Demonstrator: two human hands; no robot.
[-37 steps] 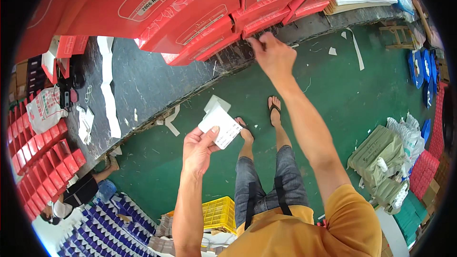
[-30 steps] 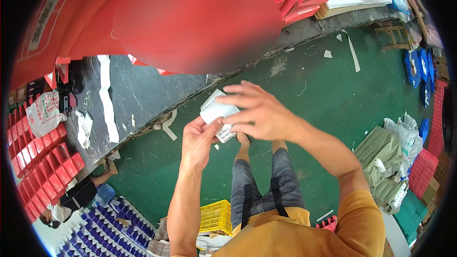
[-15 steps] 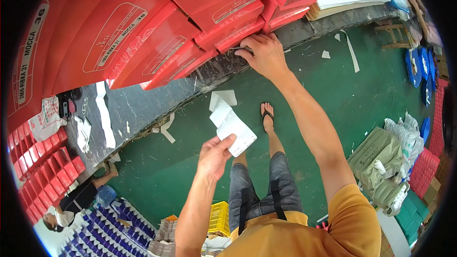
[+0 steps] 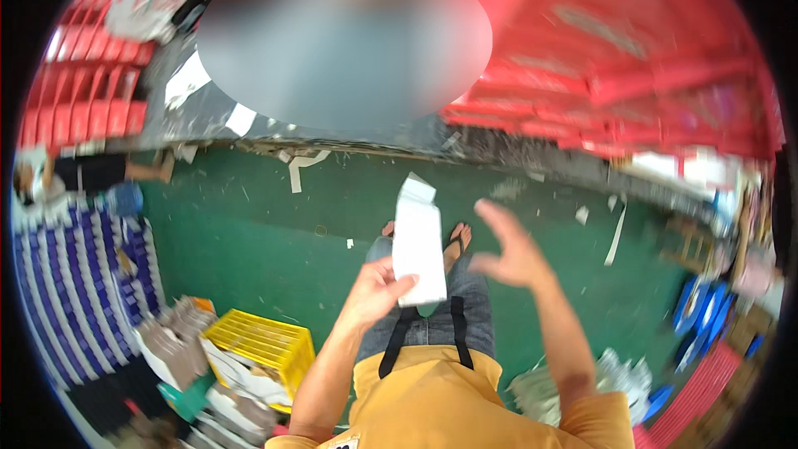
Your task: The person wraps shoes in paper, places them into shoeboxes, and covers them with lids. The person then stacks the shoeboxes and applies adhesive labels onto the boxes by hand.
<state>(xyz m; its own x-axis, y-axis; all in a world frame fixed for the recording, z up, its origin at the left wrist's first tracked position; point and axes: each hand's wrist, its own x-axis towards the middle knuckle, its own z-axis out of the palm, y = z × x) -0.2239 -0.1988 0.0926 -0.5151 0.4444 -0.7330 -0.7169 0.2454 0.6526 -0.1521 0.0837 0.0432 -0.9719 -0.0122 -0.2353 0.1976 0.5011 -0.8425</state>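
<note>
In front of my legs, a long white paper strip (image 4: 420, 254) with a creased, folded far end is pinched in my left hand (image 4: 372, 295). The thumb lies on top of the strip at its near end. To the right of the paper, my right hand (image 4: 514, 254) hovers over the floor, slightly blurred, its thumb and fingers spread with nothing between them. Stacked red boxes (image 4: 598, 75) stand beyond it, out of reach of either hand's touch and smeared by motion.
A dark stone-like counter (image 4: 540, 137) runs across the far side, partly under a blurred oval. Racked red boxes (image 4: 83, 100) fill the far left. A yellow crate (image 4: 262, 337) sits at the near left. Paper scraps litter the green floor (image 4: 249, 233).
My right hand has come away from the red boxes and opened. The view has turned left, so the boxes now appear at the right. My left hand still holds the paper strip.
</note>
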